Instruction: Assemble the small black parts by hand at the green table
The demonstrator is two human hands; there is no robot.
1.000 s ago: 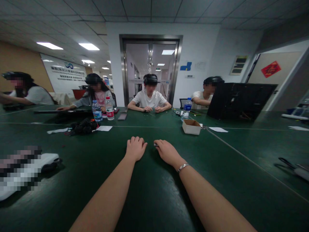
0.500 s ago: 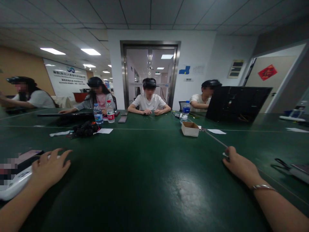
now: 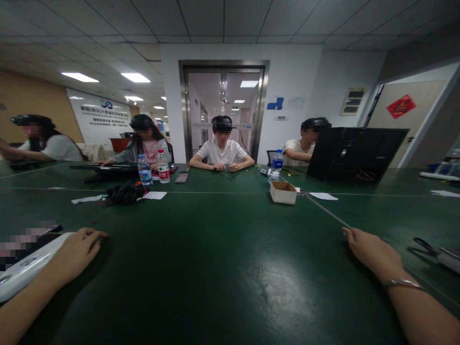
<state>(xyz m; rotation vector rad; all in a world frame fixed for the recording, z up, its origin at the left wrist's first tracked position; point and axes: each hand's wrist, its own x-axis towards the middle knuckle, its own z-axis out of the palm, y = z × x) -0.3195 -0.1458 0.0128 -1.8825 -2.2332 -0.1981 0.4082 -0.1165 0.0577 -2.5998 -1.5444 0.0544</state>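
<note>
My left hand (image 3: pixel 77 254) rests at the left on the green table (image 3: pixel 215 249), against a long white device (image 3: pixel 32 268). Its fingers curl down and the thumb draws close to the index finger; a small dark thing seems to be at the fingertips, too small to name. At the right, my right hand (image 3: pixel 373 254), a silver bangle on its wrist, has its thumb and fingers pressed together low over the table. What they hold, if anything, is hidden. A thin line runs along the table past these fingertips.
A small open cardboard box (image 3: pixel 283 192) stands mid-table. Beyond are a black cable bundle (image 3: pixel 124 192), two bottles (image 3: pixel 145 170), paper slips (image 3: pixel 323 196) and a big black monitor (image 3: pixel 355 153). Several people in headsets sit across. A grey device (image 3: pixel 445 258) lies far right.
My left hand's spread fingers have come down and drawn together. My right hand has shifted right and slightly down; the shiny bit at its fingertips no longer shows.
</note>
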